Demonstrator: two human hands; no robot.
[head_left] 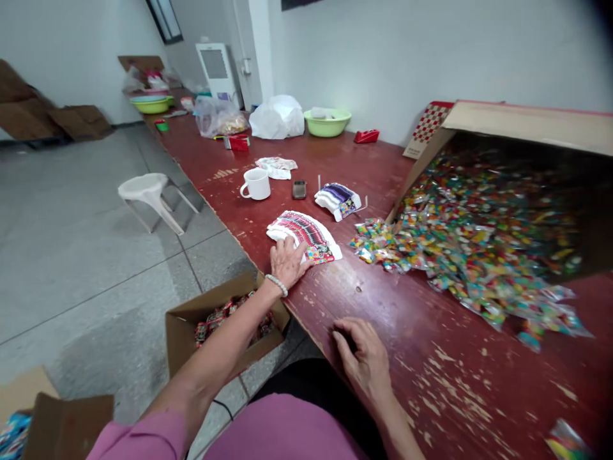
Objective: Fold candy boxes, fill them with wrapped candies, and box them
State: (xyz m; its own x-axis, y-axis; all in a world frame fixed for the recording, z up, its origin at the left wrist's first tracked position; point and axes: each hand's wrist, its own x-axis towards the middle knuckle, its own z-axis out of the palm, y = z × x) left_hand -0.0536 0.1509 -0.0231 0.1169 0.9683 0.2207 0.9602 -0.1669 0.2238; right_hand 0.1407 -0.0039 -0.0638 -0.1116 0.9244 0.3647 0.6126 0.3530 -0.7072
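My left hand (287, 260) lies flat, fingers spread, on the near end of a fanned stack of printed packaging bags (306, 234) on the worn red table (421, 358). It wears a white bead bracelet at the wrist. My right hand (363, 358) rests at the table's near edge with its fingers curled down against the wood; nothing shows in it. A second, smaller stack of bags (338, 200) lies farther back. To the right, a heap of small colourful candy packets (460, 255) spills from a large tipped cardboard box (527, 124).
A white mug (257, 184), a small dark device (299, 189), a green bowl (327, 122), plastic bags and red tape dispensers stand farther along the table. On the floor to the left are an open carton of packets (220, 326) and a white plastic stool (151, 191).
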